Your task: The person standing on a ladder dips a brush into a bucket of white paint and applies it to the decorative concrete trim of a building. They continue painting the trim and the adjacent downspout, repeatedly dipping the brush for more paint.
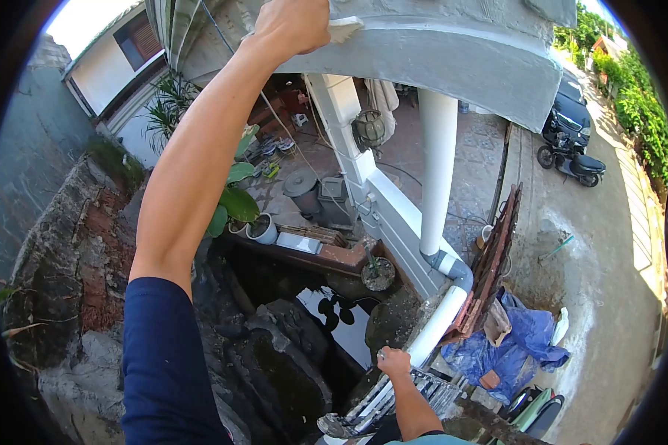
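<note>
My left arm, in a dark blue sleeve, stretches up across the view. At the top edge my left hand (pixel 298 26) is closed on a pale, sponge-like piece (pixel 345 29), against the grey plastered curved beam (pixel 438 52). The fingers are partly cut off by the frame. Far lower, near the bottom, my right hand (pixel 395 362) is closed in a fist beside the white downpipe (pixel 439 323) and above a paint-spattered, ladder-like frame (pixel 427 391). A small greyish bit shows at its fingers; what it grips is hidden.
Below lies a dark pond (pixel 341 315) edged by rough rocks (pixel 274 363). A white column (pixel 341 119) and upright pipe (pixel 438 170) stand ahead. To the right are a blue tarp (pixel 508 356), stacked reddish strips (pixel 490 274) and a parked motorbike (pixel 571 163). A thin cord (pixel 274 111) hangs down.
</note>
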The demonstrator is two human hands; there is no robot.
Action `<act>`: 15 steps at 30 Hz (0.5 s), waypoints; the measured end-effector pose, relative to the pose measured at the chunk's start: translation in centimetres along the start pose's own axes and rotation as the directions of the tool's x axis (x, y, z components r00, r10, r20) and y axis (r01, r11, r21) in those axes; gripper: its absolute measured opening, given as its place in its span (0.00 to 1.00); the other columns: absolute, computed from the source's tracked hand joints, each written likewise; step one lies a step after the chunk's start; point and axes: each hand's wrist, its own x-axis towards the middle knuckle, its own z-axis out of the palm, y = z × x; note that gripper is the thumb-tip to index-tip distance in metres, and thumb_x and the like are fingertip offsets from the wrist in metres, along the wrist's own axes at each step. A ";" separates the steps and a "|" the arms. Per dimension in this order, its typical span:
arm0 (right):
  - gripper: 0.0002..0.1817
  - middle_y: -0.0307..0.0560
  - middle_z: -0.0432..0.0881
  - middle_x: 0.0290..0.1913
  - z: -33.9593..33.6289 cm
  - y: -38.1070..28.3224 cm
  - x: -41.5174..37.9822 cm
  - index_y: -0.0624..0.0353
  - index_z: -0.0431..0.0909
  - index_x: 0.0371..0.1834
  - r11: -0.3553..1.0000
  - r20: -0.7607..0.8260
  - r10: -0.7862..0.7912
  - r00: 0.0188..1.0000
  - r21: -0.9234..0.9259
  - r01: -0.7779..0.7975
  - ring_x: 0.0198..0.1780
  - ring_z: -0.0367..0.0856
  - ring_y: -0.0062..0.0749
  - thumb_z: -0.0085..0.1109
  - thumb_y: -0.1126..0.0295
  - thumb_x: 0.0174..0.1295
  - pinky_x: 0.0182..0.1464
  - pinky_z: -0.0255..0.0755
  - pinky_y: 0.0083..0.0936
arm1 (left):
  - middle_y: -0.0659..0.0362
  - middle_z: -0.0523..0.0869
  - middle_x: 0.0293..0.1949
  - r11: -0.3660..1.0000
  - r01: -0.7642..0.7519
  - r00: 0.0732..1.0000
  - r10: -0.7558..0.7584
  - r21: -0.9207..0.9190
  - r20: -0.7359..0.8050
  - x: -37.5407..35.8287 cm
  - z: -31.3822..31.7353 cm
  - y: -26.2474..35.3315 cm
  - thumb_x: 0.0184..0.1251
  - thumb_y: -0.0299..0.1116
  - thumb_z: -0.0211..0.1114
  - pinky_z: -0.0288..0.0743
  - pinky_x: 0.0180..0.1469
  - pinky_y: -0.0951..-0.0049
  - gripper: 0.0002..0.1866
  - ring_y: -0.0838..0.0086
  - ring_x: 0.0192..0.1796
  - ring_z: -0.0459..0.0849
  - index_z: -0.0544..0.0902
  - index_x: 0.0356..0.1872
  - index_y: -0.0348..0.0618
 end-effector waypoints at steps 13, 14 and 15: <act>0.14 0.51 0.84 0.25 0.2 0.0 0.2 0.51 0.80 0.28 0.999 0.005 0.000 1.000 -0.032 0.000 0.30 0.85 0.49 0.66 0.53 0.50 0.33 0.78 0.45 | 0.42 0.86 0.36 0.723 0.124 0.941 -0.304 -0.680 -0.152 -10.3 5.7 3.8 0.63 0.35 0.62 0.77 0.45 0.59 0.15 0.48 0.39 0.85 0.84 0.48 0.39; 0.14 0.51 0.84 0.25 0.1 -0.2 0.0 0.51 0.80 0.28 1.000 0.012 -0.001 1.000 -0.022 0.001 0.30 0.85 0.49 0.66 0.53 0.50 0.33 0.78 0.45 | 0.44 0.87 0.35 0.741 0.214 0.923 -0.366 -0.636 -0.116 -9.5 7.5 1.7 0.63 0.36 0.61 0.77 0.47 0.53 0.14 0.47 0.42 0.85 0.85 0.47 0.43; 0.14 0.51 0.84 0.25 -0.2 -0.3 0.0 0.51 0.80 0.28 1.000 0.014 -0.004 1.000 -0.016 0.004 0.30 0.85 0.49 0.66 0.53 0.50 0.33 0.78 0.45 | 0.44 0.87 0.39 0.718 0.318 0.886 -0.458 -0.620 -0.075 -8.9 9.5 -0.2 0.65 0.37 0.60 0.77 0.49 0.53 0.14 0.48 0.45 0.85 0.85 0.46 0.42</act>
